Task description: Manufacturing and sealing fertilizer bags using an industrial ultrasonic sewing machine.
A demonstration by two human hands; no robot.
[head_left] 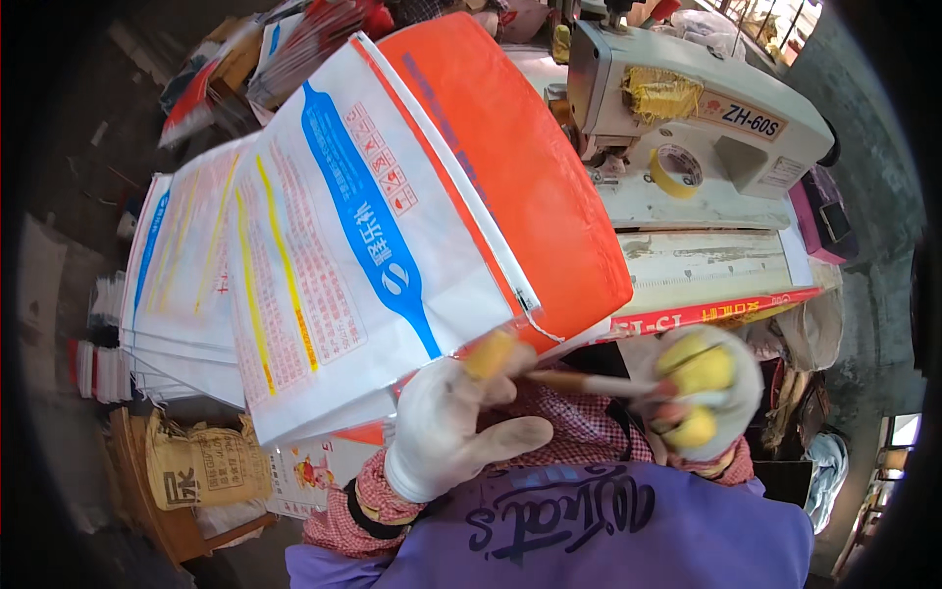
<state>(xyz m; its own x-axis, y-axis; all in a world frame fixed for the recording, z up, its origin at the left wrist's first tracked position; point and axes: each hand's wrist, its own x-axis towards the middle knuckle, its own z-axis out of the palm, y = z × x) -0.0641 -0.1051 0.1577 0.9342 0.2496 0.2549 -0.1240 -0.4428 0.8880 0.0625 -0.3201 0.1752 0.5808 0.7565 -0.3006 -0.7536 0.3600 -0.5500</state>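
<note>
A big woven sack (373, 236), white with blue and yellow print and an orange side panel (520, 167), lies tilted in front of me with a loose thread at its near corner. My left hand (461, 432), in a white glove with a yellow fingertip, pinches that near corner from below. My right hand (702, 388), gloved with yellow fingertips, is closed on a thin brown stick-like tool (584, 383). The tool's tip reaches across to my left hand's fingers. What kind of tool it is stays unclear.
A cream sewing machine (706, 128) stands behind the sack, with a yellow tape roll (675, 167) on its bed. A stack of similar sacks (177, 285) lies at the left. A tan sack on a wooden stool (206, 466) is at the lower left.
</note>
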